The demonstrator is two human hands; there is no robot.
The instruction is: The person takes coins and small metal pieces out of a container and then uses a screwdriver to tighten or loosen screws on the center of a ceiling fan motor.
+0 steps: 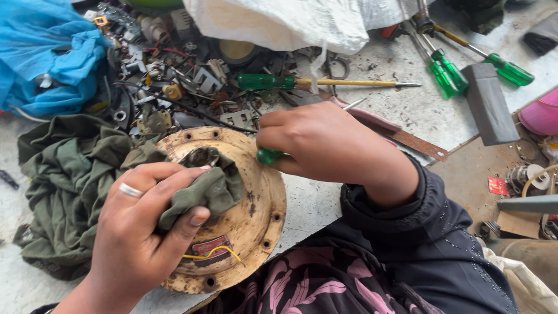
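Wiping our rusty disc (256, 215): left hand (139, 232) pinches rag (212, 189); right hand (325, 145), at two o'clock, grips a screwdriver (268, 155); grime seemingly remains.

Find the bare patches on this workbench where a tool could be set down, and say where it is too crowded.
Bare bench lies between the long screwdriver, grey block and rusty strip. Another patch sits beside the round plate. The parts heap above the plate is crowded.

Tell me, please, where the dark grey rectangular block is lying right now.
In the head view the dark grey block lies at the upper right of the bench, just below the green-handled screwdrivers and left of a pink object at the frame's edge.
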